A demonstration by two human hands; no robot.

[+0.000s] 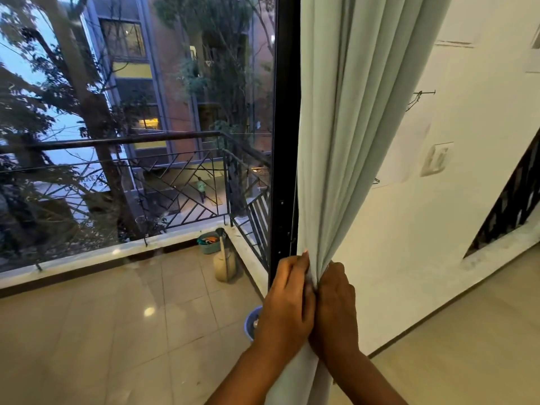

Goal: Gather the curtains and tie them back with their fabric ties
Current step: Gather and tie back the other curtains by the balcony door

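Note:
A pale green curtain (347, 127) hangs beside the black window frame (285, 141), pulled into a narrow bunch at waist height. My left hand (287, 302) wraps the bunch from the left, fingers closed over the folds. My right hand (336, 311) grips the same bunch from the right, touching the left hand. Below my hands the curtain drops straight down between my forearms. No fabric tie is visible; my hands hide the gathered part.
A white wall (438, 200) with a switch plate (436, 159) stands right of the curtain. A dark stair railing (508, 206) is at far right. Through the glass: a tiled balcony, its railing (175, 176), a green basket (209, 242) and a blue bucket (252, 321).

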